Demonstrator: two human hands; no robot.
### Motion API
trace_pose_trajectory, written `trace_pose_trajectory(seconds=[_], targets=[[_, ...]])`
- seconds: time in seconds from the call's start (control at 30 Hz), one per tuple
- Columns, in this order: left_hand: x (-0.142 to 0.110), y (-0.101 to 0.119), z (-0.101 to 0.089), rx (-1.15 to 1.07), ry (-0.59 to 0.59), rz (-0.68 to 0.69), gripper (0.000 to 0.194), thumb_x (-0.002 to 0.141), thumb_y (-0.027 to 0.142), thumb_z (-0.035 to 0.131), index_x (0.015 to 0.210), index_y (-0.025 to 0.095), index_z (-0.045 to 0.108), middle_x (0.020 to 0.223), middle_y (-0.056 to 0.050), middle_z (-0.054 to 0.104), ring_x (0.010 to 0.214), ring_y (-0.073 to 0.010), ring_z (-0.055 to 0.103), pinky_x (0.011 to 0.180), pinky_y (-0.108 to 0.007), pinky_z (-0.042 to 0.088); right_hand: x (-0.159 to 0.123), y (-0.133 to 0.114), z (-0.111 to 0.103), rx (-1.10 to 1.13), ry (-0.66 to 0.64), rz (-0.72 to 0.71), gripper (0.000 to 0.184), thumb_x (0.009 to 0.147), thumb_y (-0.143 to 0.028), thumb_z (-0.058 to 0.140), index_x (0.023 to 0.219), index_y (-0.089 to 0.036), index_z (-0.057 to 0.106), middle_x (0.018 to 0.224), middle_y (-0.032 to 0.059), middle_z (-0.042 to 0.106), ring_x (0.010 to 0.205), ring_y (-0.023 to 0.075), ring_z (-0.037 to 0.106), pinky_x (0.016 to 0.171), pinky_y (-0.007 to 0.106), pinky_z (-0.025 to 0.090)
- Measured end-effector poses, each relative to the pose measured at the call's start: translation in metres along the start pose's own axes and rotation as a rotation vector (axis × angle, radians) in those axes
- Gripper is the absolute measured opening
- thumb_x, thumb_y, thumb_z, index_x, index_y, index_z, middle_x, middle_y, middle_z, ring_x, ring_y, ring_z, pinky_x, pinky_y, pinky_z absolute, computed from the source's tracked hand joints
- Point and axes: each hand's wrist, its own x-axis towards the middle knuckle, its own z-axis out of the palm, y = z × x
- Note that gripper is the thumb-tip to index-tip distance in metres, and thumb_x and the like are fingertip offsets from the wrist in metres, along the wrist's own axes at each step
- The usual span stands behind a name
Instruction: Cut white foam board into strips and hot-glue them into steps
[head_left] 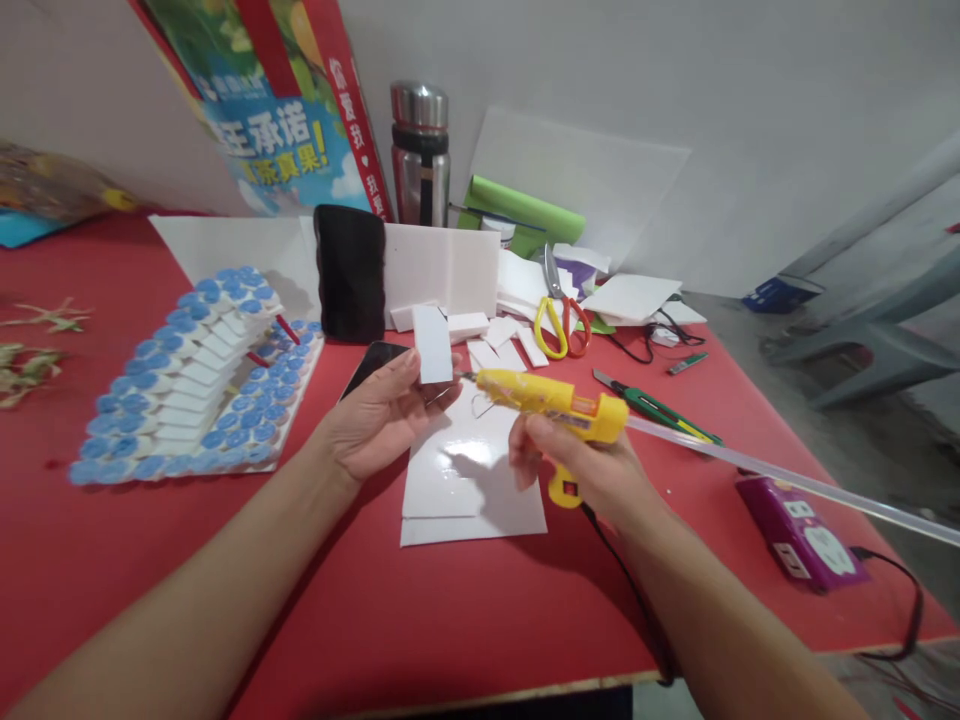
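Between its thumb and fingers, my left hand [382, 415] holds a small white rectangular foam board piece [433, 345] upright. My right hand [577, 455] is wrapped round a yellow hot glue gun [532, 392], whose nozzle points left at the piece's lower right edge. Whether the nozzle touches it I cannot tell. A long clear glue stick [787, 480] juts out of the gun's back. Beneath both hands lie white sheets [480, 500]. To the left stands a white stepped model [202, 385] covered with blue-topped round pieces.
Scissors [559, 310] and white offcuts [506, 345] lie behind the hands. A green utility knife [660, 412] and a purple box [799, 535] with a cable are at right. A steel flask [420, 155], a black object [350, 275] and a printed carton [277, 110] stand at the back.
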Motion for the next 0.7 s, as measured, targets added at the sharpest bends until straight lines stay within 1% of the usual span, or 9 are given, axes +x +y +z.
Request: trace_pose_trajectory(seconds=[0.07, 0.13, 0.27, 0.3, 0.37, 0.43, 0.5, 0.57, 0.7], targets=[[0.0, 0.001, 0.0, -0.002, 0.005, 0.003, 0.023, 0.086, 0.023, 0.086, 0.106, 0.014, 0.079, 0.101, -0.008, 0.081, 0.093, -0.0192, 0.075, 0.097, -0.035, 0.062, 0.0, -0.005, -0.012, -0.061, 0.117, -0.044, 0.038, 0.095, -0.058, 0.069, 0.087, -0.021, 0.075, 0.074, 0.0041, 0.074, 0.062, 0.0195, 0.071, 0.062, 0.035, 0.058], [-0.001, 0.001, 0.001, -0.006, -0.001, 0.0, 0.02, 0.086, 0.023, 0.085, 0.104, 0.014, 0.08, 0.099, -0.008, 0.081, 0.091, -0.018, 0.075, 0.096, -0.034, 0.063, 0.0, -0.004, -0.029, -0.163, 0.233, -0.051, 0.04, 0.094, -0.059, 0.069, 0.084, -0.02, 0.075, 0.073, 0.0049, 0.073, 0.063, 0.0197, 0.071, 0.064, 0.035, 0.059], [-0.002, 0.001, -0.001, 0.007, -0.071, 0.008, 0.02, 0.083, 0.024, 0.088, 0.099, 0.015, 0.081, 0.097, -0.007, 0.081, 0.089, -0.0178, 0.076, 0.096, -0.032, 0.063, -0.007, 0.009, -0.069, -0.369, 0.396, 0.025, 0.049, 0.09, -0.064, 0.07, 0.073, -0.018, 0.075, 0.074, 0.0079, 0.073, 0.07, 0.0212, 0.07, 0.066, 0.032, 0.057], [-0.002, 0.001, -0.001, 0.015, -0.103, 0.012, 0.022, 0.082, 0.024, 0.089, 0.1, 0.015, 0.082, 0.099, -0.007, 0.081, 0.09, -0.018, 0.076, 0.096, -0.032, 0.063, -0.009, 0.013, -0.077, -0.412, 0.449, 0.048, 0.048, 0.088, -0.064, 0.071, 0.075, -0.018, 0.076, 0.077, 0.008, 0.074, 0.07, 0.0204, 0.068, 0.063, 0.031, 0.054], [-0.002, 0.0, -0.001, 0.04, -0.163, 0.023, 0.025, 0.081, 0.026, 0.09, 0.103, 0.016, 0.082, 0.101, -0.006, 0.081, 0.094, -0.0179, 0.076, 0.097, -0.031, 0.062, -0.013, 0.02, -0.088, -0.465, 0.513, 0.113, 0.047, 0.087, -0.063, 0.071, 0.094, -0.018, 0.082, 0.079, 0.0055, 0.072, 0.061, 0.0161, 0.059, 0.052, 0.028, 0.045], [-0.003, 0.0, 0.0, 0.082, -0.194, 0.043, 0.025, 0.082, 0.029, 0.09, 0.103, 0.017, 0.082, 0.104, -0.005, 0.081, 0.096, -0.0173, 0.075, 0.098, -0.031, 0.061, -0.017, 0.024, -0.093, -0.488, 0.492, 0.208, 0.055, 0.088, -0.065, 0.069, 0.118, -0.02, 0.081, 0.069, 0.0006, 0.064, 0.05, 0.0116, 0.043, 0.043, 0.026, 0.031], [-0.005, 0.001, 0.002, 0.153, -0.201, 0.065, 0.025, 0.08, 0.031, 0.091, 0.099, 0.018, 0.083, 0.103, -0.005, 0.081, 0.096, -0.0167, 0.074, 0.097, -0.03, 0.06, -0.019, 0.027, -0.094, -0.507, 0.465, 0.28, 0.063, 0.087, -0.066, 0.068, 0.127, -0.02, 0.078, 0.059, -0.0034, 0.051, 0.047, 0.0103, 0.031, 0.042, 0.026, 0.022], [-0.008, 0.002, 0.006, 0.236, -0.182, 0.08, 0.027, 0.075, 0.032, 0.094, 0.097, 0.019, 0.084, 0.101, -0.005, 0.081, 0.096, -0.0169, 0.073, 0.097, -0.03, 0.059, -0.02, 0.029, -0.094, -0.515, 0.456, 0.292, 0.064, 0.085, -0.067, 0.07, 0.129, -0.02, 0.078, 0.056, -0.005, 0.045, 0.047, 0.0104, 0.029, 0.042, 0.026, 0.021], [-0.015, 0.007, 0.015, 0.451, -0.096, 0.076, 0.033, 0.066, 0.034, 0.099, 0.094, 0.023, 0.085, 0.097, -0.005, 0.082, 0.094, -0.0194, 0.073, 0.096, -0.035, 0.057, -0.021, 0.036, -0.098, -0.521, 0.449, 0.233, 0.062, 0.084, -0.065, 0.073, 0.124, -0.019, 0.078, 0.059, -0.0037, 0.052, 0.048, 0.0111, 0.036, 0.043, 0.026, 0.029]])
